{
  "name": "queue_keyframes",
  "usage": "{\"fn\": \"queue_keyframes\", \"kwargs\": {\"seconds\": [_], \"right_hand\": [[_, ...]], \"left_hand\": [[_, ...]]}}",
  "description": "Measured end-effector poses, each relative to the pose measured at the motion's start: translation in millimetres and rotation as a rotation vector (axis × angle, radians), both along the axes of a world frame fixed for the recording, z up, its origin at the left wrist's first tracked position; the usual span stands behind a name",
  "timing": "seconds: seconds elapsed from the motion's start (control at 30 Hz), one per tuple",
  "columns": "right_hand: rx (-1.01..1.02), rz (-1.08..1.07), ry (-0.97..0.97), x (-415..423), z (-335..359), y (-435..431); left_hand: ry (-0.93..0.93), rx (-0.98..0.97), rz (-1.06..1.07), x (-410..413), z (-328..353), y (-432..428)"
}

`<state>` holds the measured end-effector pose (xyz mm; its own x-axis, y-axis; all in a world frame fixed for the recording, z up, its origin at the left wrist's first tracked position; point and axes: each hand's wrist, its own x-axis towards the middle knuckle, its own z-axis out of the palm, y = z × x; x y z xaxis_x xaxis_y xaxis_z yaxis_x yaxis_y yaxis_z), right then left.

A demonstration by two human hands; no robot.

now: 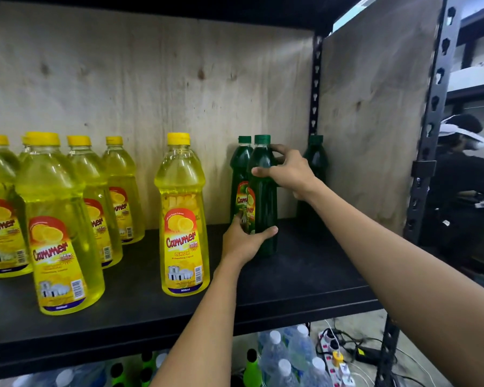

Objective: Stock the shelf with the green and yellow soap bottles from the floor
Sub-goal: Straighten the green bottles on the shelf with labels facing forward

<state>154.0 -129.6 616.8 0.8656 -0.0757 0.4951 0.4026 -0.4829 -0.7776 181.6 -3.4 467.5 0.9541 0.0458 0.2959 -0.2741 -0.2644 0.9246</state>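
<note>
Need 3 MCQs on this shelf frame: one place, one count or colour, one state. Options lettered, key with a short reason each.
1. Where do the green bottles stand on the shelf?
A. right of the yellow bottles
B. left of the yellow bottles
C. on top of the yellow bottles

2. How many green caps show on that shelf?
A. one
B. three
C. six

3. What is the state of the front green bottle?
A. lying flat, untouched
B. upright, held by both hands
C. hanging in the air, cap off

Key:
1 A: the yellow bottles fill the left and middle.
2 B: two together, plus the corner green bottle.
3 B: left hand grips its base, right hand its shoulder.
</note>
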Motion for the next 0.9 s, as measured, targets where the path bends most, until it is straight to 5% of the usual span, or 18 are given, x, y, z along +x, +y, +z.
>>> {"fn": "queue_keyframes", "kwargs": {"seconds": [0.27, 0.53, 0.9], "right_hand": [[0.138, 0.322, 0.219, 1, 4, -15], [-0.083, 0.003, 0.118, -6, 13, 1], [0.068, 0.354, 0.239, -1, 6, -20]], "left_hand": [[-0.011, -0.061, 0.041, 0, 0, -1], [0.088, -0.165, 0.032, -2, 6, -2], [-0.014, 0.117, 0.275, -3, 4, -2]]}}
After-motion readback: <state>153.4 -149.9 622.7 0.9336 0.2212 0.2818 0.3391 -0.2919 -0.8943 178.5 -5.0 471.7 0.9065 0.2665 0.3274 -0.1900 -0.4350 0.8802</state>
